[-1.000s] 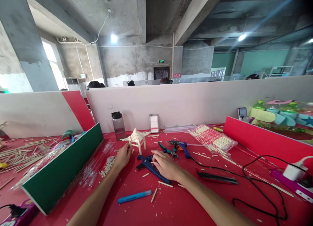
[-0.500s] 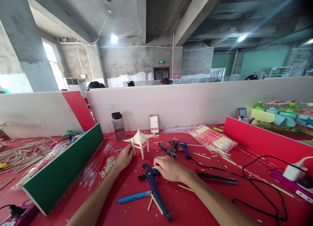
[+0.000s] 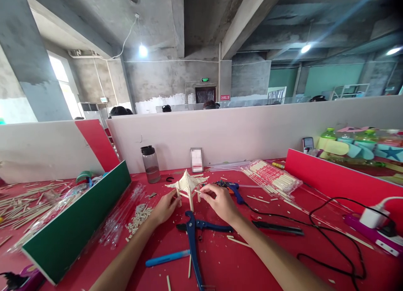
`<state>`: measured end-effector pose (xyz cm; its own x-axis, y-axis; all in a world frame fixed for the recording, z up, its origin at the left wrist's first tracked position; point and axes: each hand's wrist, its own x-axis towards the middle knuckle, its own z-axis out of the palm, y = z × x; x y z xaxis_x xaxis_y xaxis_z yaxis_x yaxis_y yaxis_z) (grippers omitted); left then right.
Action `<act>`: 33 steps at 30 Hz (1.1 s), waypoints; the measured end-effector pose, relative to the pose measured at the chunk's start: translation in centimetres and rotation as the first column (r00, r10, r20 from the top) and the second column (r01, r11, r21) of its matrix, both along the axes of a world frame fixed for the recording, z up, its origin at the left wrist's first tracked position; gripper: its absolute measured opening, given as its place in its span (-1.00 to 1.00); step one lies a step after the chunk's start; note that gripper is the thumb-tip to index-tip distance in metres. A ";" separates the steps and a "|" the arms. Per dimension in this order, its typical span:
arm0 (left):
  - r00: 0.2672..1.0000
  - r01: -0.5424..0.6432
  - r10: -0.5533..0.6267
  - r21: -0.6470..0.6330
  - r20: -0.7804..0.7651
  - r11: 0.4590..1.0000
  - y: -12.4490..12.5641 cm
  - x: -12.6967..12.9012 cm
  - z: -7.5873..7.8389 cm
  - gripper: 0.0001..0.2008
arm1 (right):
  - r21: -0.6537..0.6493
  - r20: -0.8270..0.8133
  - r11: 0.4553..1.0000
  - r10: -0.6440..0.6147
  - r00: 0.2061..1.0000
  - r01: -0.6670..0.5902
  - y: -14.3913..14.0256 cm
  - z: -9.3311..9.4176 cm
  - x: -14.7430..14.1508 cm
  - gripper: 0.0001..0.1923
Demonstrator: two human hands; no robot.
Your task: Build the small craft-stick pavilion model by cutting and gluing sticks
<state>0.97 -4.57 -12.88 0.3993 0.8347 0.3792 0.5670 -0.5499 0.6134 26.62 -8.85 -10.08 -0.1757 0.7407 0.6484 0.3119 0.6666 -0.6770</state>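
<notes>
On the red table point(image 3: 239, 266) stands the stick pavilion point(image 3: 187, 183). Your left hand point(image 3: 165, 207) pinches it at the left side, likely for steadiness; your right hand point(image 3: 221, 203) is nearly closed at its right, around what I cannot tell. Nearer, the blue pipe cutter point(image 3: 192, 238) lies spread, perhaps for easy reach.

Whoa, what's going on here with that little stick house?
A person is working on the little stick house with two bare hands. The left hand holds it by a leg, and the right hand pinches a short stick at its other side. The house is upright, with its pointed roof on top. In front, the blue cutter lies with its handles spread on the red table, near a blue pen.
</notes>
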 end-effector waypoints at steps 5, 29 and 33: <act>1.000 -0.014 0.014 -0.004 -0.013 1.000 0.0 0.0 0.0 -0.69 | -0.011 -0.011 1.000 0.011 1.000 -0.011 0.0 0.1 -0.5 -0.87; 0.961 -0.193 0.206 0.087 -0.182 0.977 -1.1 -0.4 1.2 -0.77 | 0.129 0.110 0.990 -0.071 0.991 0.057 1.5 -1.0 -2.7 -0.94; 0.936 -0.159 0.186 0.111 -0.300 0.981 -1.8 -1.5 2.2 -0.77 | 0.145 0.099 0.988 -0.076 0.992 0.061 1.7 -0.6 -2.6 -0.92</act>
